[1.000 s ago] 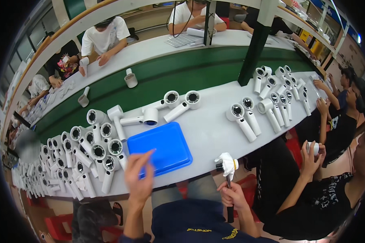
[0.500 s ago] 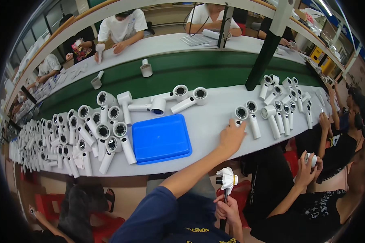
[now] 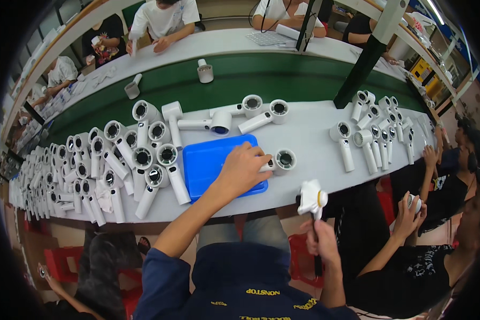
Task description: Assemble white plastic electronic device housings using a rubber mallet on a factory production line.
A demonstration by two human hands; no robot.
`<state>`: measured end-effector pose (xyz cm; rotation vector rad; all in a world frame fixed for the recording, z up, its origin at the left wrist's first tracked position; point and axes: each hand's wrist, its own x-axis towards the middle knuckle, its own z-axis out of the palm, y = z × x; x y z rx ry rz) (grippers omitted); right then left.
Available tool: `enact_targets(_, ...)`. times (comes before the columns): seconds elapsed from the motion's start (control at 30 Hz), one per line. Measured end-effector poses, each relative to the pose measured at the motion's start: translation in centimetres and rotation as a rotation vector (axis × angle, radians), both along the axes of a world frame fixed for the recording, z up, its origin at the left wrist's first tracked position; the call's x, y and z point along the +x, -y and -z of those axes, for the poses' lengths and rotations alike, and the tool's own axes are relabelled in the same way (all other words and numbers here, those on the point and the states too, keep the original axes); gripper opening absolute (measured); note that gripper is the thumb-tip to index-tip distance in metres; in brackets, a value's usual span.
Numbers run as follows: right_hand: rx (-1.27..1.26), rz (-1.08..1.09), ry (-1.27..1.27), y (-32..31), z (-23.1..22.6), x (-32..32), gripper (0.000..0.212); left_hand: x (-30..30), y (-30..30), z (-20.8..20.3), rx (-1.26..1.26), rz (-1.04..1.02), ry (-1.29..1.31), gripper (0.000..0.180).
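One white fan [image 3: 285, 159], round-headed and dark-centred, is clamped by fingers of the left hand [image 3: 242, 169]; the right hand [image 3: 322, 239] grips a black-handled tool [image 3: 311, 196].

Fan handle [image 3: 269, 165] partly hidden, left grip [image 3: 244, 167] covering; right grip [image 3: 322, 239] blurred

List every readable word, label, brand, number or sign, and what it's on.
Navy shirt, wearer's own: yellow lettering, partly legible; printed words not copied here.
Black shirt, co-worker at right: pale print, too small and blurred to read.
White fan in the left hand: no text readable.
Blue tray: no text seen on the visible part.
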<state>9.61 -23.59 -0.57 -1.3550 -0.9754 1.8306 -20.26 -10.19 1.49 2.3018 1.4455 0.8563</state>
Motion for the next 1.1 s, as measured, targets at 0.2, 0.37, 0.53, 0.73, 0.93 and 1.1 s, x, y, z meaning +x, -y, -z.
enact_targets(0.2,0.254,0.001,0.176,-6.2,-5.6,-3.0,0.037,-1.9,-0.1,2.9,0.100,-0.031,0.188,0.036)
enact_targets(0.37,0.288,-0.119,0.398,-9.5,-5.6,-4.4,0.033,-2.2,0.1,3.6,0.020,-0.034,0.305,0.038)
enact_targets(0.53,0.511,-0.233,0.882,-10.3,-5.0,-4.9,0.046,-2.2,0.2,3.7,0.064,-0.084,0.307,0.033)
enact_targets(0.73,0.663,-0.281,1.075,-10.4,-3.9,-4.5,0.052,-2.1,0.3,4.6,0.155,-0.092,0.341,0.030)
enact_targets(0.93,0.548,0.055,0.638,-9.5,-6.5,-4.8,0.045,-2.3,0.4,4.9,0.131,-0.107,0.291,0.032)
enact_targets(1.1,0.907,-0.358,1.279,-10.8,-4.1,-5.4,0.050,-1.9,0.0,4.5,0.114,-0.106,0.269,0.032)
